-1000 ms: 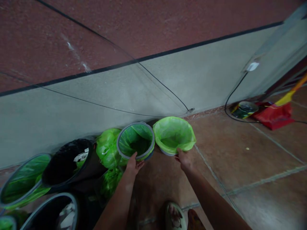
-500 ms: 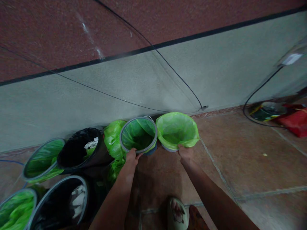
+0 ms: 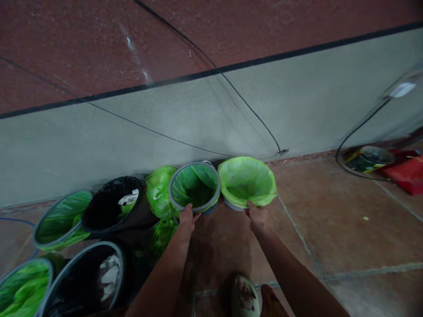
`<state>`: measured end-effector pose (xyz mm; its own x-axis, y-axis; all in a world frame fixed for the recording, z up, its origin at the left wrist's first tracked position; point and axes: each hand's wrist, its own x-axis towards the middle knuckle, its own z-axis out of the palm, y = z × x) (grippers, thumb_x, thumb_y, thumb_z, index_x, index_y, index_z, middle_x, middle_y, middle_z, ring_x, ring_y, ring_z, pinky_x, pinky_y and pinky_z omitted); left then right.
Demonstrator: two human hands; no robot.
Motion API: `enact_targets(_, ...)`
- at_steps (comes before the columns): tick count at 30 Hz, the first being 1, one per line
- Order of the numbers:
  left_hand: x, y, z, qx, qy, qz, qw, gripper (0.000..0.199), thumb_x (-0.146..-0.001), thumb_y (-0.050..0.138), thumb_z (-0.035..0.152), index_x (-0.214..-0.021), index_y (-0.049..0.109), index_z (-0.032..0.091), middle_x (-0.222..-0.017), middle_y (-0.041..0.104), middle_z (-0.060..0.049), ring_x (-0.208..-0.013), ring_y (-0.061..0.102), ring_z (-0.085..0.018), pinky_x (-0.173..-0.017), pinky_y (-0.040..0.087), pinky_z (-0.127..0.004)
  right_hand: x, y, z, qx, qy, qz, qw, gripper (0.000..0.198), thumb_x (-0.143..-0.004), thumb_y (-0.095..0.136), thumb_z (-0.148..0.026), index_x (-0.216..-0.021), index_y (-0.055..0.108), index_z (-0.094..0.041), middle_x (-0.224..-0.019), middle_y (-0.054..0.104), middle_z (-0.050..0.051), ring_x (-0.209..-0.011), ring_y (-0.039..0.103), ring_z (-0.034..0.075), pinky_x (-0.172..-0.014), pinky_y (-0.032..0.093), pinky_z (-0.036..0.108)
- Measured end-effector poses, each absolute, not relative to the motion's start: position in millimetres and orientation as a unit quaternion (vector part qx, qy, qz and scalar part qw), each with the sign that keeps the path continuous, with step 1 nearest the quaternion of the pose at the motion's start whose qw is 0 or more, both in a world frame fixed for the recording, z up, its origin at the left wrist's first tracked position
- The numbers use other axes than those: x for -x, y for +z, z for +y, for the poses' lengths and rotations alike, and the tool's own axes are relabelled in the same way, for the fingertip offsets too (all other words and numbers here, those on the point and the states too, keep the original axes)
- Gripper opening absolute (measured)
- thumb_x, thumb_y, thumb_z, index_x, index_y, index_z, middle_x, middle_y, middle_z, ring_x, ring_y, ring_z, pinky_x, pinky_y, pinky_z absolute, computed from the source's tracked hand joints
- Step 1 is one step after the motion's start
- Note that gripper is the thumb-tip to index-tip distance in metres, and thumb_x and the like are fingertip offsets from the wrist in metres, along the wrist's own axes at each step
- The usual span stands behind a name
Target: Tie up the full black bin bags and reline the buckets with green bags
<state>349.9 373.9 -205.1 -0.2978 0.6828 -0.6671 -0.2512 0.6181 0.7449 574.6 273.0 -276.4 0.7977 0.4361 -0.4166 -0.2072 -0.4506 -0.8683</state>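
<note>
Green-lined left bin (image 3: 178,181) and right bin (image 3: 248,172) sit at 12 o'clock, mouths upward, axes near vertical; our left hand (image 3: 189,215) and right hand (image 3: 257,215) pinch their 6 o'clock rims (image 3: 171,194); tiled floor (image 3: 325,211) extends toward 3.

At three o'clock we see a tin (image 3: 369,160) beside a red object (image 3: 409,175); between two and three, a black cable (image 3: 372,115) drops from a white box (image 3: 402,90)
</note>
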Motion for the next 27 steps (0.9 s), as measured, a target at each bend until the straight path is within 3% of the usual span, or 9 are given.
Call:
enact_targets(7,-347.3,-211.9,372.1,-0.179,0.398,0.679,0.590,0.008,-0.086,0.064,0.020,-0.092,0.061,0.017,-0.089,0.062,-0.002,-0.072,0.061,-0.011,-0.066,0.064,-0.032,-594.3,-266.0,266.5,0.786,0.300,-0.051,0.539,0.049,-0.071,0.067,-0.055,-0.084,0.071,-0.008,-0.062,0.070,0.011,-0.064,0.071,0.024,-0.053,0.054,0.028)
enact_targets(13,-344.4,-212.3,373.7,-0.191,0.382,0.672,0.605,0.009,-0.088,0.063,0.024,-0.093,0.061,0.017,-0.085,0.063,-0.002,-0.066,0.062,-0.011,-0.063,0.063,-0.030,-579.1,-273.2,273.8,0.774,0.304,-0.025,0.555,0.046,-0.077,0.064,-0.055,-0.084,0.069,-0.010,-0.065,0.072,0.010,-0.061,0.071,0.020,-0.050,0.053,0.023)
enact_targets(19,-345.3,-207.9,378.6,-0.185,0.381,0.671,0.609,0.002,-0.090,0.059,0.016,-0.088,0.058,0.016,-0.079,0.063,-0.001,-0.063,0.063,-0.011,-0.065,0.063,-0.032,-583.4,-273.6,277.8,0.784,0.290,-0.027,0.548,0.034,-0.083,0.060,-0.043,-0.081,0.069,-0.011,-0.065,0.072,0.010,-0.060,0.071,0.020,-0.045,0.047,0.020)
enact_targets(23,-345.7,-204.7,379.6,-0.197,0.379,0.664,0.613,0.009,-0.089,0.056,0.011,-0.083,0.056,0.017,-0.079,0.065,0.000,-0.064,0.063,-0.010,-0.072,0.064,-0.033,-595.7,-269.6,274.2,0.775,0.304,-0.021,0.553,0.029,-0.084,0.060,-0.039,-0.081,0.068,-0.011,-0.059,0.070,0.008,-0.056,0.069,0.019,-0.044,0.048,0.021)
enact_targets(27,-345.5,-203.1,380.6,-0.197,0.375,0.673,0.606,0.012,-0.089,0.053,0.008,-0.081,0.055,0.016,-0.075,0.064,0.001,-0.063,0.063,-0.010,-0.069,0.063,-0.030,-600.3,-264.2,272.2,0.774,0.303,-0.020,0.556,0.028,-0.084,0.062,-0.037,-0.085,0.069,-0.010,-0.062,0.072,0.008,-0.057,0.070,0.019,-0.045,0.048,0.021)
